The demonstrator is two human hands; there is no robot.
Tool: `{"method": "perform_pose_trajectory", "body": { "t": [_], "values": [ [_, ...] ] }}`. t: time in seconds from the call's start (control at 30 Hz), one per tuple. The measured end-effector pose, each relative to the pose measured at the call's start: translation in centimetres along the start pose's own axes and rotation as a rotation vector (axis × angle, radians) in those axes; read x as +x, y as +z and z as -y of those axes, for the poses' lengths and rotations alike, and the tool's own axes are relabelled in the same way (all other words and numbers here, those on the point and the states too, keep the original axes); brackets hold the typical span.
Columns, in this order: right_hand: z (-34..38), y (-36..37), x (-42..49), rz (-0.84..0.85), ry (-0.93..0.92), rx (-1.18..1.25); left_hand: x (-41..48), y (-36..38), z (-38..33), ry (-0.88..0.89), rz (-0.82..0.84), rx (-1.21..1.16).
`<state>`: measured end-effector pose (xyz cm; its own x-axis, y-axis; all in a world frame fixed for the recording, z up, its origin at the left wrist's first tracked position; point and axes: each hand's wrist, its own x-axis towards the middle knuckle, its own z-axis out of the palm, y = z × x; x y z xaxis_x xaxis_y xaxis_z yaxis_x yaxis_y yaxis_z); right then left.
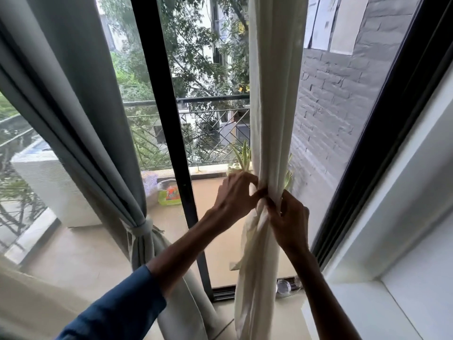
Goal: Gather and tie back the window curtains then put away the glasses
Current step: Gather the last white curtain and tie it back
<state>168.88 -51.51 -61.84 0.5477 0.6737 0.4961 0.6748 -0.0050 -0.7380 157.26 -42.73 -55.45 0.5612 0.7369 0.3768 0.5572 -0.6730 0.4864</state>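
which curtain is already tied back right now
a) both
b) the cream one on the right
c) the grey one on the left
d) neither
c: the grey curtain is cinched by a tie band low down, while the left hand and right hand are both pinching the gathered cream curtain, with no finished tie showing on it.

Cream curtain [269,119]: soft matt cloth, creased; grey curtain [81,99]: heavier smooth matt cloth, cloth tie-back [141,229]; window frame [161,94]: black, smooth, satin; brick wall [338,99]: rough, painted grey; sill [326,312]: glossy, smooth; glasses [284,287]: clear, shiny; sleeve [117,303]: blue cloth.
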Motion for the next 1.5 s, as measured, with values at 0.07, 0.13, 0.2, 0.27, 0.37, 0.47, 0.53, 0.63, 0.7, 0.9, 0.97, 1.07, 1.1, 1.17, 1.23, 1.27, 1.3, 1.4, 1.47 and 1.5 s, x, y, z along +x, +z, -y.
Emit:
{"method": "perform_pose_trajectory", "body": {
  "t": [0.07,0.13,0.2,0.27,0.37,0.47,0.53,0.63,0.7,0.9,0.97,1.07,1.1,1.17,1.23,1.27,1.3,1.4,1.47,1.5],
  "values": [
    [0.0,0.3,-0.1,-0.024,0.009,-0.026,-0.1,0.4,0.8,-0.014,0.045,-0.053],
    [0.1,1.0,-0.3,-0.068,0.033,-0.1,-0.3,-0.1,1.3,0.007,0.066,-0.045],
    [0.2,1.8,-0.7,-0.096,0.066,-0.14,-0.7,-0.3,2.2,0.058,0.096,-0.043],
    [0.4,2.7,-1.3,-0.1,0.101,-0.132,-1.1,-0.4,3.0,0.104,0.139,-0.059],
    [1.1,4.3,-2.3,-0.102,0.097,-0.087,-1.3,-0.3,3.6,0.149,0.147,-0.029],
    [1.9,5.2,-3.2,-0.063,0.12,-0.062,-1.0,-0.5,4.5,0.178,0.127,-0.035],
    [2.5,5.2,-4.0,0.029,0.146,-0.019,-0.7,-0.9,5.4,0.221,0.144,-0.077],
    [3.5,5.0,-4.4,0.1,0.126,-0.05,-0.5,-1.7,6.2,0.295,0.188,-0.159],
    [3.9,5.1,-4.2,0.052,0.116,-0.101,-0.7,-2.3,6.2,0.366,0.204,-0.169],
    [4.0,6.0,-4.4,-0.043,0.175,-0.142,-2.0,-2.8,6.9,0.441,0.282,-0.031],
    [3.9,6.2,-4.2,-0.045,0.177,-0.126,-2.4,-2.6,7.7,0.445,0.25,-0.025],
    [3.3,6.4,-3.7,-0.012,0.172,-0.078,-4.0,-1.8,9.0,0.304,0.128,-0.343],
    [3.0,6.5,-3.5,-0.009,0.158,-0.091,-4.8,-1.5,9.4,0.234,0.063,-0.456],
    [2.4,6.6,-3.1,-0.038,0.152,-0.144,-6.1,-0.5,10.5,0.122,-0.057,-0.508],
    [2.0,6.7,-2.9,-0.064,0.161,-0.15,-6.9,1.0,11.3,0.028,-0.021,-0.432],
    [1.8,6.8,-2.8,-0.061,0.169,-0.14,-7.2,1.7,11.3,-0.006,0.035,-0.4],
    [1.6,6.9,-2.8,-0.052,0.18,-0.134,-7.4,2.5,11.2,-0.032,0.075,-0.403],
    [1.1,6.9,-2.6,-0.045,0.202,-0.133,-7.7,3.8,9.9,-0.074,0.06,-0.475],
    [1.0,6.6,-2.4,-0.065,0.224,-0.107,-7.8,4.0,9.1,-0.048,0.01,-0.442],
    [1.0,6.4,-2.3,-0.073,0.219,-0.094,-7.8,4.1,8.9,-0.029,-0.014,-0.409]
  ]
}}
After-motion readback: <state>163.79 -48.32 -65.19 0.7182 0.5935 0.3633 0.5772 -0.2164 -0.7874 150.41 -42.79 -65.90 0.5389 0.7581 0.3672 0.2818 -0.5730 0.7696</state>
